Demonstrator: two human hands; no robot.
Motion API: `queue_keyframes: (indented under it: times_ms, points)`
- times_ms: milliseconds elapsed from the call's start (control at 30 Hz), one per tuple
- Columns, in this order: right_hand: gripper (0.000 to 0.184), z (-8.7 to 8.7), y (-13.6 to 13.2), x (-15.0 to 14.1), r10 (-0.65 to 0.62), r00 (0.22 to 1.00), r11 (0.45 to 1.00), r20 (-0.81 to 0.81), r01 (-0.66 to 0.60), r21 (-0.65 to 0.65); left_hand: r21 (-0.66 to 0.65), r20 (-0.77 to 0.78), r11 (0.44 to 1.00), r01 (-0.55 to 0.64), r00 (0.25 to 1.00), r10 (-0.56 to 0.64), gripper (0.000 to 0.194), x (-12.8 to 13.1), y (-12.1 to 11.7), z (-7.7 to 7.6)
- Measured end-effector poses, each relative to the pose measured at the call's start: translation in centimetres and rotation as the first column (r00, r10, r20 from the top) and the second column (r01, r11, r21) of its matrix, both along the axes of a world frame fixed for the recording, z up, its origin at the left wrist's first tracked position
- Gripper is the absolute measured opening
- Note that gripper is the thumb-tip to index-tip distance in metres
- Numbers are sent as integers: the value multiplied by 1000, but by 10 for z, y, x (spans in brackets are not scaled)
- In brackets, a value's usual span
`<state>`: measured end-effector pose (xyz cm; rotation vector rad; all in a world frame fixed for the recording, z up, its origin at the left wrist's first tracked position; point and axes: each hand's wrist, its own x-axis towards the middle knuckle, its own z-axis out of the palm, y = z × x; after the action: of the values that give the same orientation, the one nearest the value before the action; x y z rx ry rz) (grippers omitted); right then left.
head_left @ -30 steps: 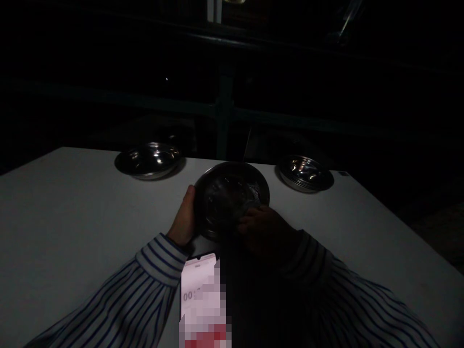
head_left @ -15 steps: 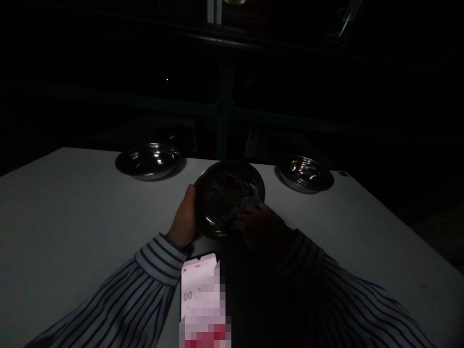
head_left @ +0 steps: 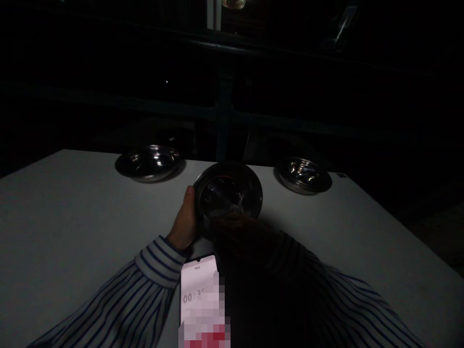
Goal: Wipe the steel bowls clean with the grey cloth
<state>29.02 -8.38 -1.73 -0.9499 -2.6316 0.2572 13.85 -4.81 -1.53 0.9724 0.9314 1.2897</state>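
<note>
A shiny metal bowl (head_left: 250,186) is tilted up at the middle of the table. My left hand (head_left: 184,222) grips its left rim, the thumb along the edge and the other fingers hidden behind. In deep shadow, my right hand (head_left: 242,234) presses a greyish cloth (head_left: 226,210) against the lower inside of the bowl. Only a patterned edge of the cloth shows past the fingers. Below the bowl, between my forearms, lies a phone (head_left: 198,280) with a lit timer screen, partly blurred out.
On the white table (head_left: 108,217), a wide metal bowl (head_left: 148,164) stands at the back left. Several nested metal bowls (head_left: 304,175) stand at the back right, close to the far edge. Beyond the table it is very dark, with a horizontal rail (head_left: 224,46) across.
My right hand has moved left and slightly down with the cloth, from the bowl's right side to its lower part. The left hand keeps its grip on the rim.
</note>
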Motion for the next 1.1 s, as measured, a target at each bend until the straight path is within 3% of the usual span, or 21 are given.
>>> queue_keyframes:
  times_ms: [133, 300, 600, 733, 833, 1100]
  points:
    - [36, -9, 6, -1, 61, 996, 996, -68, -57, 66, -50, 8, 998, -35, 999, 36, 57, 1, 0, -1]
    - [37, -16, 8, -6, 59, 997, 969, -58, -43, 243, -75, 36, 994, 75, 997, -73, 60, 2, -1, -2]
    - [43, -16, 5, -14, -91, 996, 981, -10, 91, 174, -107, 77, 968, 227, 973, -220, 62, 4, -7, 5]
    - [44, -15, 8, -12, -70, 997, 976, -9, 71, 204, -133, 59, 962, 238, 971, -232, 63, 4, -9, 5]
    - [45, -11, 8, -11, -72, 997, 979, 7, 70, 189, -138, 50, 960, 244, 970, -239, 62, 5, -10, 5]
    - [41, 21, -2, -13, -280, 960, 953, -19, 280, 115, -120, 91, 951, 285, 957, -275, 59, 8, -13, 5]
